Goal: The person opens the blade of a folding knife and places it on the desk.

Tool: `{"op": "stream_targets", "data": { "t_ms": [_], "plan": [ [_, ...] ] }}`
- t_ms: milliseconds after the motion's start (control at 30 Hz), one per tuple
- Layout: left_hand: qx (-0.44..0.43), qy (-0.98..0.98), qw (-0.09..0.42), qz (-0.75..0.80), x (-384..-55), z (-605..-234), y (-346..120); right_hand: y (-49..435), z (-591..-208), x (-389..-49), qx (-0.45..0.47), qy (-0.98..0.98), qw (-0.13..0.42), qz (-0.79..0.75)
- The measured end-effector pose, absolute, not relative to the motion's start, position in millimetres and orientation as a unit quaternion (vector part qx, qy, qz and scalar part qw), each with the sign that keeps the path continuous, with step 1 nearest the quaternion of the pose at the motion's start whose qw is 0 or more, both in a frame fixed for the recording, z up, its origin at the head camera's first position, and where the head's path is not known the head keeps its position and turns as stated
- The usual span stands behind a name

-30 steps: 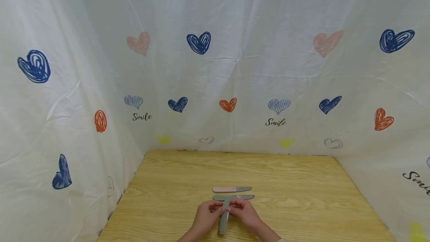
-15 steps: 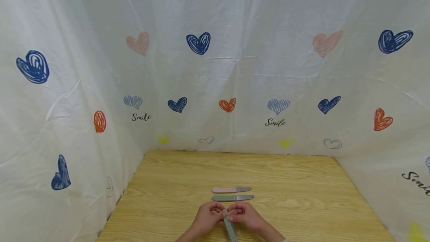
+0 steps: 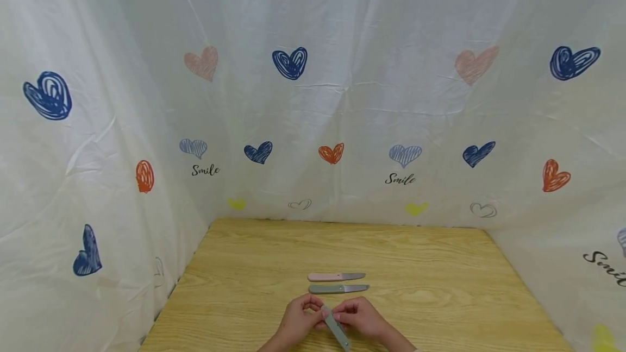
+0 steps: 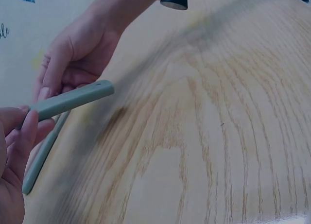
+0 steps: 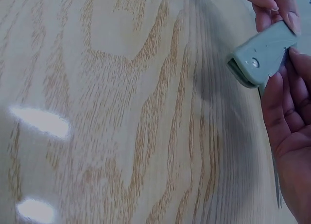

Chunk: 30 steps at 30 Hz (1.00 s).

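Note:
A green folding knife (image 3: 337, 333) hangs over the table between both hands, its free end slanting toward the body. My left hand (image 3: 299, 316) pinches its far end between thumb and fingers. At the knife's side, the thumb and fingertips of my right hand (image 3: 364, 316) grip close to the handle's slot. In the right wrist view the handle's round rivet (image 5: 255, 62) and open slot end show; the blade is mostly hidden. Just beyond the hands lie a second green knife (image 3: 326, 289) and a pink knife (image 3: 325, 276), both with blades out to the right.
The wood-grain table (image 3: 430, 270) extends around the hands on both sides. White cloth (image 3: 362, 107) printed with hearts and "Smile" encloses it at the back and sides.
The held knife has drawn back from the green knife on the table, which now shows whole. Its near end has swung from left to right. The lying knives stay put.

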<state>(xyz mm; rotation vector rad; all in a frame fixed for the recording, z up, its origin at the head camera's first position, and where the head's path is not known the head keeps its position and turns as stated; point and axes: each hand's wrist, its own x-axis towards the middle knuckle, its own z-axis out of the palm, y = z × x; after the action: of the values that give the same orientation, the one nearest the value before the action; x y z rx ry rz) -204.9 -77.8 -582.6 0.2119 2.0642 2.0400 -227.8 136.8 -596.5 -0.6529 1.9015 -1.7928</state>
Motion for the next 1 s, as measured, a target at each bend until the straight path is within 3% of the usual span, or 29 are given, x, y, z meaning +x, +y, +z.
{"op": "stream_targets", "data": {
  "t_ms": [233, 700, 1000],
  "plan": [
    [0.074, 0.682, 0.135, 0.715, -206, -586, -78, 136, -596, -227, -0.235, 0.721, 0.182, -0.625],
    [0.055, 0.694, 0.117, 0.708, -206, -586, -82, 140, -593, -229, -0.057, 0.726, 0.101, -0.678],
    [0.062, 0.674, 0.153, 0.72, -204, -589, -85, 148, -586, -236, -0.118, 0.721, 0.125, -0.671]
  ]
}}
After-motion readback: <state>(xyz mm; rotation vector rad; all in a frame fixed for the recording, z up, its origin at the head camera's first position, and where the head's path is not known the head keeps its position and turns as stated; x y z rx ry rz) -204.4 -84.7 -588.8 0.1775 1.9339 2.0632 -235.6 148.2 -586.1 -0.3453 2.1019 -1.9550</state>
